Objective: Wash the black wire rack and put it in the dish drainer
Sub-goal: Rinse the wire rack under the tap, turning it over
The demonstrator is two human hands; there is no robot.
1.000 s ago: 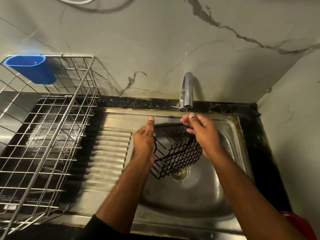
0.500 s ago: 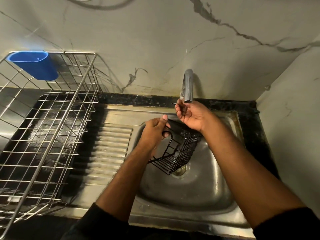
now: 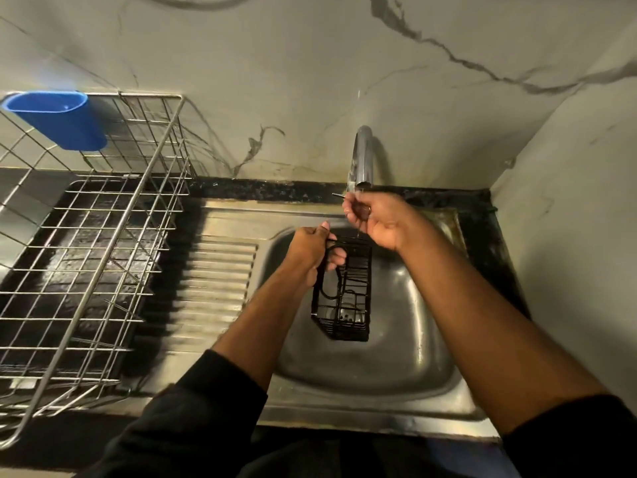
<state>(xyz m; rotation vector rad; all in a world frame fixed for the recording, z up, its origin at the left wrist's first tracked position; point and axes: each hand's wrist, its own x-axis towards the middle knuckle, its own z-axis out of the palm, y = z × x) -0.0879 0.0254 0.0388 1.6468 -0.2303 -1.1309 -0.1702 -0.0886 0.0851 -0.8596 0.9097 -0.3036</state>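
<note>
- The sink [image 3: 396, 370] is taking up the right half of the desk [image 3: 220, 189], its ribbed draining board running toward the left.
- The drainer [image 3: 86, 236], a bare steel wire basket, is sitting at the left edge of the desk, well apart from the rack, with a blue cup [image 3: 58, 119] hanging on its back corner; nothing is lying between it and the sink.
- The rack [image 3: 344, 291] is now hanging end-down over the sink's drain, where a second ago it was lying tilted between both hands; that is suggesting the washing is ending and the carry to the drainer is coming.
- The left hand [image 3: 312, 253] is gripping the rack alone at its top edge, fingers curled round the wire.
- The right hand [image 3: 374, 220] is having let go of the rack and is reaching up under the tap [image 3: 362, 157], fingers bent at the spout's mouth; whether they are pinching anything I cannot tell.
- A thin trickle seems to be falling from the tap, so shutting it off is probably the step in hand.
</note>
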